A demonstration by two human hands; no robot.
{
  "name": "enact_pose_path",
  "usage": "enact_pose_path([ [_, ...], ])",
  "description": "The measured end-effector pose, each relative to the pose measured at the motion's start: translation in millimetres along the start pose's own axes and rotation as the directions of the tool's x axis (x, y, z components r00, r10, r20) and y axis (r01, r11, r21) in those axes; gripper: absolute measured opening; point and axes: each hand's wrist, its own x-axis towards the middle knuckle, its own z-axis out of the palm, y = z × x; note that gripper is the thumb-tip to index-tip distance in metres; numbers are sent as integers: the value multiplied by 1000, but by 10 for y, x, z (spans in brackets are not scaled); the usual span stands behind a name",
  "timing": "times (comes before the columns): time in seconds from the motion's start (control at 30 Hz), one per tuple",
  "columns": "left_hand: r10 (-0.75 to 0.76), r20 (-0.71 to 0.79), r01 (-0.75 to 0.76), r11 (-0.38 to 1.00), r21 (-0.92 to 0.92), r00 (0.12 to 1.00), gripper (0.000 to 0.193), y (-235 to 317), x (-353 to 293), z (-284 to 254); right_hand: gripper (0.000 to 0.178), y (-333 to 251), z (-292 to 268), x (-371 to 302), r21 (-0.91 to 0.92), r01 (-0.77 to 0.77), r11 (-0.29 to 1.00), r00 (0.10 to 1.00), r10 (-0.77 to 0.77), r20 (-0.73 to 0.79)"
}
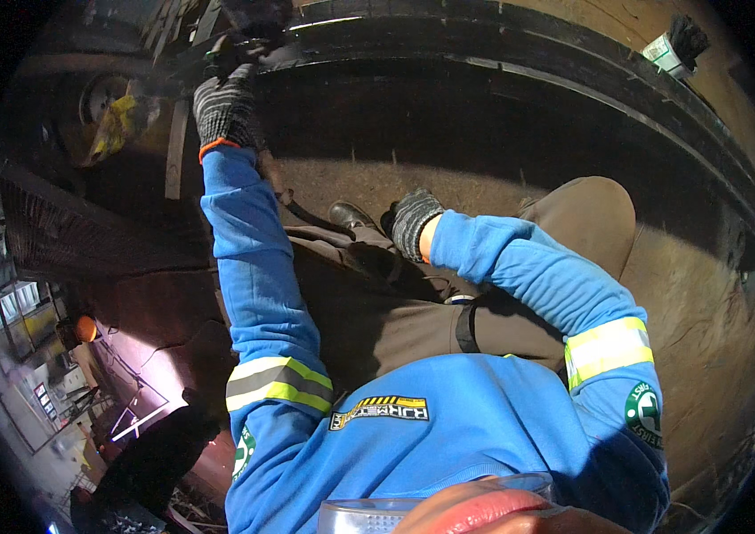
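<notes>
At the upper left, my left hand (224, 109) in a grey knitted glove with an orange cuff is closed round a dark, blurred tool (257, 22). What kind of tool it is cannot be made out. It is against or just above the far-left part of a long dark metal beam (484, 76). My right hand (416, 224), gloved alike, hovers or rests near my bent legs, its fingers curled; whether anything is in them is hidden. A dark cable or hose (310, 216) runs between my left forearm and my legs.
A white and green packet with black bristle-like strands (671, 55) stands beyond the beam at right. At left lie a yellow crumpled item (115, 126), a round disc (103, 96) and a flat strip (176, 151). A dark ridged sheet (84, 231) is nearer.
</notes>
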Motion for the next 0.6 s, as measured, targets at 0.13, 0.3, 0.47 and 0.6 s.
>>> enact_pose_path([
  [0.13,-246,-27,241,962,-131,969,32,-36,79,-10,29,-15,-55,-25,-2,-6,1000,999,6,33],
  [0.3,130,198,-69,955,-288,971,30,212,-128,-35,29,61,25,-42,80,-30,996,995,38,-91],
  [0.47,567,-37,-536,753,-382,823,12,236,-235,-123,29,42,-78,-132,58,12,998,998,-8,-59],
  [0.6,525,-23,-441,689,-575,851,20,209,-237,-58,30,111,-28,-141,88,20,996,998,-15,-59],
])
